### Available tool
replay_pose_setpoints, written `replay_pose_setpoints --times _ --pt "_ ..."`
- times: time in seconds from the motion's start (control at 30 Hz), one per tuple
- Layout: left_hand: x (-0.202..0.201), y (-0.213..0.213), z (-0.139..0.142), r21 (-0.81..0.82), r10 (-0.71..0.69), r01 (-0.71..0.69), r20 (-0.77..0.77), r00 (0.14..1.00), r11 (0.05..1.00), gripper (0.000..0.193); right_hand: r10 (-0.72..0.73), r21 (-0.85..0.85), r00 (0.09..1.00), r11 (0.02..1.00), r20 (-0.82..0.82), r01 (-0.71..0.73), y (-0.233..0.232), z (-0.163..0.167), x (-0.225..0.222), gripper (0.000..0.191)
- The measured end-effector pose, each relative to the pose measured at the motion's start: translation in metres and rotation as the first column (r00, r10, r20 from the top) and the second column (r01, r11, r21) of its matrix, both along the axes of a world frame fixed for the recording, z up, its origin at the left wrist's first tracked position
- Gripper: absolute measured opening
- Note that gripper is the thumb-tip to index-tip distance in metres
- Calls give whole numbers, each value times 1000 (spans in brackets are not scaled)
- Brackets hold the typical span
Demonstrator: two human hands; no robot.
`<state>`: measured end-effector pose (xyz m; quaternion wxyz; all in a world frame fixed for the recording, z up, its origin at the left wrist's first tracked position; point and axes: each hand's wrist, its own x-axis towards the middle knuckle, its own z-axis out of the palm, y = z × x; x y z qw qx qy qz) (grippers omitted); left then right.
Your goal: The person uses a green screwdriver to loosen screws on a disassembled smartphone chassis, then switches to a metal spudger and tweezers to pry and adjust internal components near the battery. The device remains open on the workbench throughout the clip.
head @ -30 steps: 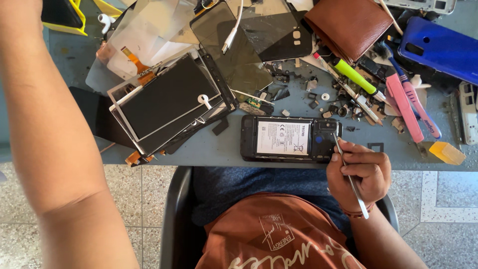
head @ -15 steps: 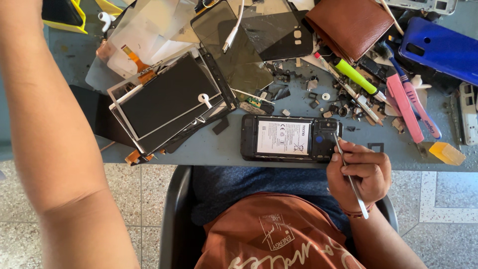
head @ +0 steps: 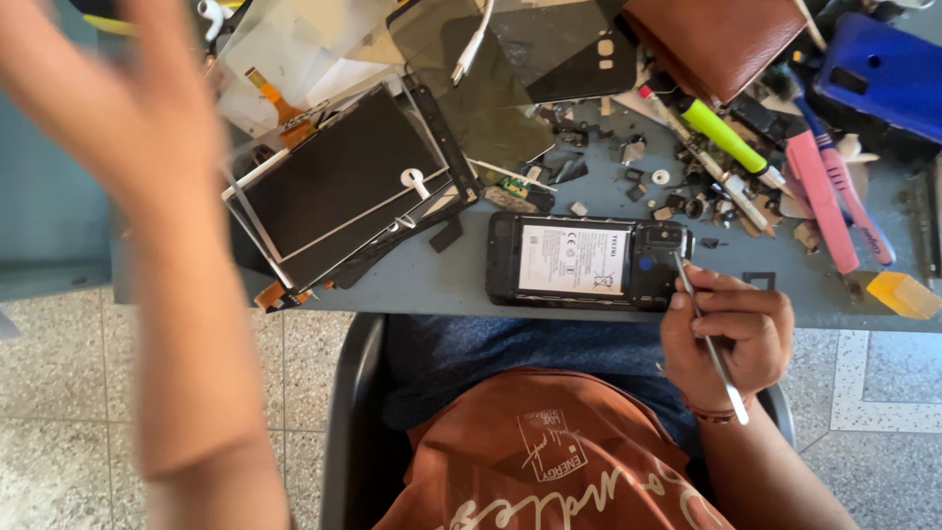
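While gripping tweezers (head: 708, 334) (tips on opened phone (head: 589, 261)): right hand (head: 731, 334).

The left hand (head: 118, 93) is blurred by motion, so its fingers are not clear and whether it holds something is impossible to tell. The blue phone case (head: 878, 83) and brown wallet (head: 721, 39) are cut by the top edge. The small parts (head: 677, 191) are too tiny to identify
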<state>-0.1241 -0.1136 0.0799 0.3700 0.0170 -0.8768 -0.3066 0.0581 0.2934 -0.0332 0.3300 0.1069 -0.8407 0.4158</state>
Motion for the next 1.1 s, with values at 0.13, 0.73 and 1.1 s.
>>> replay_pose_setpoints --times 0.13,0.73,1.1 --pt "96 73 -50 133 -504 506 -51 862 852 10 13 -39 999 999 43 -12 0 -1 2 32" --pt "183 150 -131 -146 -460 452 -26 887 880 31 30 -144 986 990 167 -6 -4 9 7 31" --pt "185 165 -123 -164 -414 418 62 908 894 38 22 -142 990 990 142 -1 2 5 15 30"
